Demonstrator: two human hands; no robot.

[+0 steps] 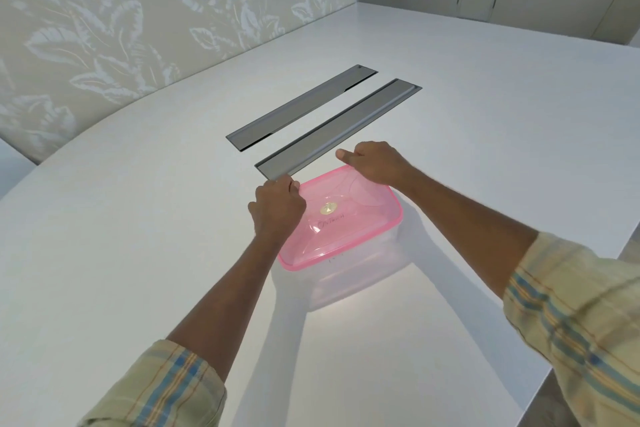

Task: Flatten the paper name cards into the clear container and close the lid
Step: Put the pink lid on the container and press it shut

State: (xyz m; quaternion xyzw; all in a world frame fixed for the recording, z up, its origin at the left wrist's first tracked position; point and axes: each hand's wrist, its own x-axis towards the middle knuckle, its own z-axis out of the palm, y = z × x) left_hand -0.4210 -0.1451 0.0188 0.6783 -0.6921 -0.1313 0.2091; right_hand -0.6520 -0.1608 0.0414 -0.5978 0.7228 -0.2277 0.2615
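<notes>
A clear plastic container (pixel 349 282) stands on the white table, near the middle of the view. A translucent pink lid (pixel 349 215) with a small gold sticker and handwriting lies on top of it. My left hand (pixel 275 210) grips the lid's far left corner, fingers curled around the rim. My right hand (pixel 372 163) presses on the far right edge of the lid, fingers bent over it. No paper name cards show clearly through the lid or the container wall.
Two long grey cable hatches (pixel 332 130) are set into the white table (pixel 138 253) just beyond the container. The table's edge runs down the right side. A leaf-patterned wall stands behind on the left.
</notes>
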